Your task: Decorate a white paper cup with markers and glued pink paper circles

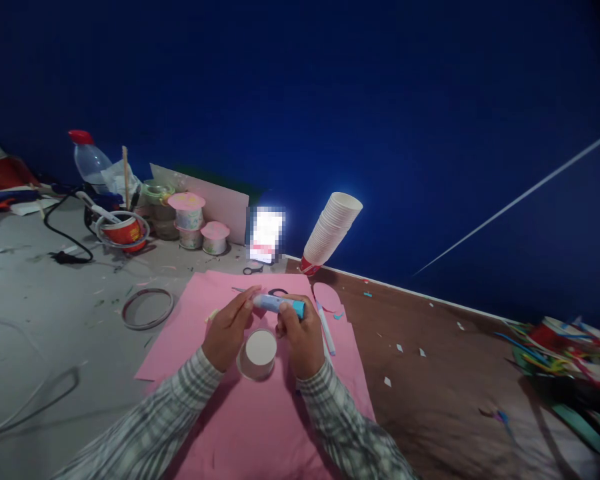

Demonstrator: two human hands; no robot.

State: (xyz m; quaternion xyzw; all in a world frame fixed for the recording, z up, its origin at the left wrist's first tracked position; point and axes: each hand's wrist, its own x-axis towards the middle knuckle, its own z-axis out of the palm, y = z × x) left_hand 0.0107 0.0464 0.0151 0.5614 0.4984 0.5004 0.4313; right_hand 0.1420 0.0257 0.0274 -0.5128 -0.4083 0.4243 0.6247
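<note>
While the right hand, fingers closed, grips the blue tube above pink paper, the half-curled left hand meets its other end, grip unclear. A level, steady hold would help.

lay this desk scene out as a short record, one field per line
right hand: holds a blue-capped tube
left hand: fingers at the tube's pale end, grip unclear
below hands: white cup-like piece on pink paper
beyond paper: tilted stack of cups, bright pixelated screen
left of paper: gray ring
</note>
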